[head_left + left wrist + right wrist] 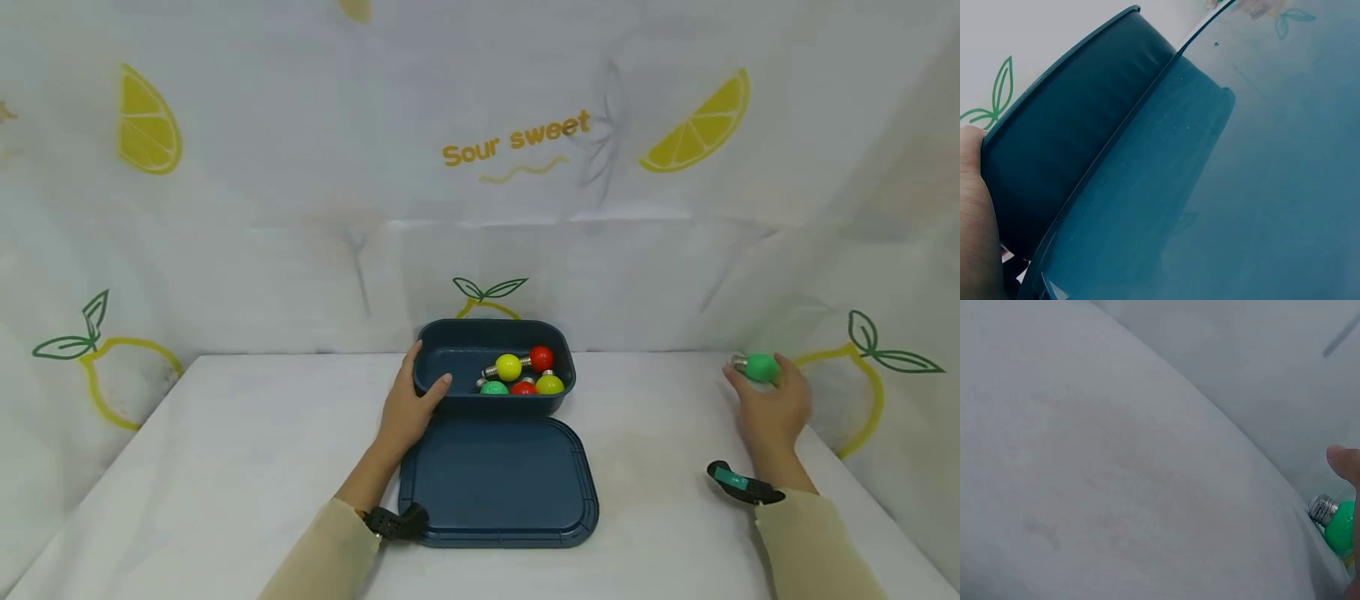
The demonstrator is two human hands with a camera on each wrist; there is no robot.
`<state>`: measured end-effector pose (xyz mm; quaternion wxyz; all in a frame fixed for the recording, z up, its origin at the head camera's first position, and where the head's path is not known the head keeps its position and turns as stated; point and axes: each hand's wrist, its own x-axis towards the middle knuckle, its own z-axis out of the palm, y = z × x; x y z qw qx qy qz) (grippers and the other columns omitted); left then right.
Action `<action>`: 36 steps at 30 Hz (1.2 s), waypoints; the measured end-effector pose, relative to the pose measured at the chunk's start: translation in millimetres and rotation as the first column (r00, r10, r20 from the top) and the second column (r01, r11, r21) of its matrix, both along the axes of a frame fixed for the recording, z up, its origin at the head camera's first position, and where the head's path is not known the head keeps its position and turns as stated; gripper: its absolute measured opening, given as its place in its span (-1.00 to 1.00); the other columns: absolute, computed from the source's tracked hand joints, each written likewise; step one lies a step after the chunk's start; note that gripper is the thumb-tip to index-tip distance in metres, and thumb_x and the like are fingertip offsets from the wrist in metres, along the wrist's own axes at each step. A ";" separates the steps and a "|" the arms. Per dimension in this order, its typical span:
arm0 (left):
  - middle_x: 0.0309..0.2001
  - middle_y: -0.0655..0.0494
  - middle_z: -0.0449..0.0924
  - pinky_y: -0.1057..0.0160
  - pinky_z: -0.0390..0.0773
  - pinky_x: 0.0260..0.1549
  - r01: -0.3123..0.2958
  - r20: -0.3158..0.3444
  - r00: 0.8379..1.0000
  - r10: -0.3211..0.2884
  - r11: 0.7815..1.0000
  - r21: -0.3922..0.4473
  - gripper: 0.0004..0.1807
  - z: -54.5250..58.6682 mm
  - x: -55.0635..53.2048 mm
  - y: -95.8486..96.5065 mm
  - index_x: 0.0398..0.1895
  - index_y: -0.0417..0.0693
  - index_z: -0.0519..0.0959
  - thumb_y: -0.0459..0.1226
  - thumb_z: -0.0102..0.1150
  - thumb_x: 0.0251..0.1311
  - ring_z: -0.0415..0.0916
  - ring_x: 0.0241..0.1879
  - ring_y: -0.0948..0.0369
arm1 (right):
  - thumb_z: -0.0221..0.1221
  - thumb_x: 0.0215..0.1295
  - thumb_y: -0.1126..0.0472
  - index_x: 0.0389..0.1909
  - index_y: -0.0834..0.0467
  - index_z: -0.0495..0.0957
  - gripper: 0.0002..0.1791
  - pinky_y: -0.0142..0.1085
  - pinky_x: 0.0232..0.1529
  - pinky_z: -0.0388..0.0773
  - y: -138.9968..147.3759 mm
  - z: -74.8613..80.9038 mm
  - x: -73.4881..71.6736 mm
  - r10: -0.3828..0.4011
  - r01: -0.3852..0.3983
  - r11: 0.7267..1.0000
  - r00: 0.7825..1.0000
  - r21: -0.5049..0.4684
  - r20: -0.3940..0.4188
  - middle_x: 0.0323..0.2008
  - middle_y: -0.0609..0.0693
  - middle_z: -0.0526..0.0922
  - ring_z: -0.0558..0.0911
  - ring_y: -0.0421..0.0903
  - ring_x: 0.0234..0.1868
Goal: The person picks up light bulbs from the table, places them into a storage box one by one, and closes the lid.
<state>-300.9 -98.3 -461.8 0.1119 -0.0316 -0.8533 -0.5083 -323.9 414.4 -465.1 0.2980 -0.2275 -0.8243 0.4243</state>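
My left hand (408, 408) holds the left end of a dark blue plastic box (491, 407), thumb by the front left corner and fingers along its outer side. Inside, toward the right, lie several small light bulbs: a yellow bulb (508, 367), a red bulb (541, 358) and a green bulb (493, 388) among them. At the far right, my right hand (772, 408) is spread around another green bulb (761, 367). In the right wrist view the thumb (1344, 464) stands apart from this bulb, whose metal screw base points left.
A dark blue lid (498, 483) lies flat on the white-covered table (285, 450), just in front of the box. Behind the table hangs a white cloth (315, 167) printed with lemons. The right-hand bulb is near the table's back right corner.
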 end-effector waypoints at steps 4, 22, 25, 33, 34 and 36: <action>0.62 0.00 0.05 -0.27 0.15 0.48 -0.004 -0.003 1.000 0.004 1.000 0.006 -0.08 0.2 0.4 1.0 0.64 0.27 -0.02 0.19 0.14 0.31 0.06 0.59 -0.06 | 0.29 0.34 -0.02 0.61 0.11 0.00 -0.05 0.07 0.60 -0.03 6.6 -1.2 -8.3 0.019 -0.018 1.000 0.999 -0.014 0.051 0.59 0.15 0.08 0.06 0.16 0.60; 0.61 0.00 0.07 -0.23 0.16 0.49 -0.005 -0.011 1.000 0.005 1.000 0.001 -0.09 0.6 -0.5 1.0 0.63 0.24 0.00 0.18 0.15 0.31 0.09 0.58 -0.04 | 0.22 0.40 0.03 0.62 0.23 -0.16 -0.01 0.20 0.57 -0.01 16.2 -2.0 -21.1 0.097 -0.125 0.983 0.975 0.131 0.200 0.60 0.32 -0.04 0.01 0.33 0.59; 0.61 0.00 0.06 -0.24 0.15 0.49 -0.005 -0.015 1.000 0.005 1.000 0.000 -0.09 0.7 -0.6 0.4 0.63 0.25 0.00 0.19 0.14 0.31 0.08 0.59 -0.04 | 0.22 0.40 0.04 0.61 0.25 -0.06 -0.06 0.22 0.53 0.05 15.3 -1.5 -21.8 0.083 -0.110 0.984 0.979 0.140 0.184 0.56 0.37 0.05 0.09 0.36 0.55; 0.61 0.00 0.07 -0.23 0.15 0.49 -0.010 -0.019 1.000 0.010 1.000 0.006 -0.08 -0.3 -0.2 -0.5 0.63 0.24 0.00 0.18 0.15 0.30 0.07 0.59 -0.04 | 0.24 0.38 0.03 0.50 0.24 0.25 -0.24 0.14 0.23 0.33 9.7 -4.4 -20.7 0.095 -0.117 0.982 0.984 0.148 0.152 0.40 0.42 0.32 0.33 0.32 0.35; 0.61 -0.01 0.08 -0.23 0.15 0.49 -0.008 -0.020 1.000 0.008 1.000 0.001 -0.08 -0.9 -0.4 -0.4 0.63 0.23 0.00 0.19 0.14 0.31 0.08 0.59 -0.04 | 0.24 0.37 0.01 0.47 0.24 0.31 -0.26 0.06 0.13 0.37 9.2 -5.3 -19.8 0.096 -0.121 0.979 0.983 0.162 0.155 0.36 0.42 0.35 0.36 0.30 0.29; 0.61 -0.01 0.08 -0.22 0.16 0.49 -0.007 -0.022 1.000 0.007 1.000 -0.003 -0.08 -1.7 -0.3 -0.3 0.63 0.23 0.00 0.19 0.14 0.31 0.08 0.58 -0.04 | 0.26 0.36 -0.01 0.42 0.24 0.39 -0.31 -0.12 -0.07 0.34 7.0 -6.6 -17.7 0.110 -0.138 0.973 0.982 0.183 0.156 0.30 0.41 0.39 0.40 0.24 0.16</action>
